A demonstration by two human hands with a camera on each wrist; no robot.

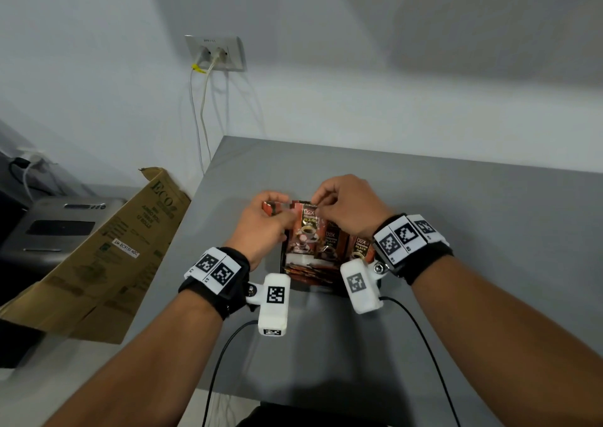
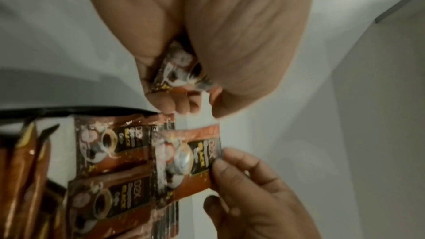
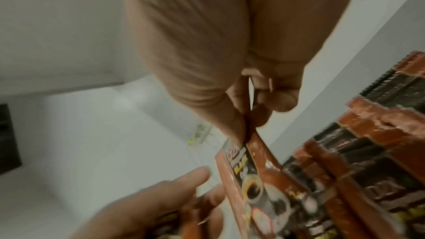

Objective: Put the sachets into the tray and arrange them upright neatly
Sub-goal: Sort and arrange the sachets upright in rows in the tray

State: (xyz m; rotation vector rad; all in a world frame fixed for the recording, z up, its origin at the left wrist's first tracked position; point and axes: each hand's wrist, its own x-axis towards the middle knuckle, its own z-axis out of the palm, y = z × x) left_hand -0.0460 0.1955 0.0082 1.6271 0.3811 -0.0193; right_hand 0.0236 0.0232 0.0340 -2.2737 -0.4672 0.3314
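Brown coffee sachets (image 1: 329, 244) stand upright in a black tray (image 1: 282, 265) on the grey table, and they fill the right side of the right wrist view as sachets (image 3: 368, 152). My right hand (image 1: 318, 203) pinches the top edge of one sachet (image 3: 253, 179) at the tray's far left end. The same pinched sachet (image 2: 188, 157) shows in the left wrist view, in front of the standing row. My left hand (image 1: 277, 204) is just left of it, fingers curled round a small bunch of sachets (image 2: 181, 72). The tray's right part is hidden by my right wrist.
A flattened cardboard box (image 1: 107, 257) leans at the table's left edge, beside a grey machine (image 1: 62, 224). Two cables hang from a wall socket (image 1: 215, 53) behind the table. The wrist cameras' black cables (image 1: 424, 345) trail over the table's near part.
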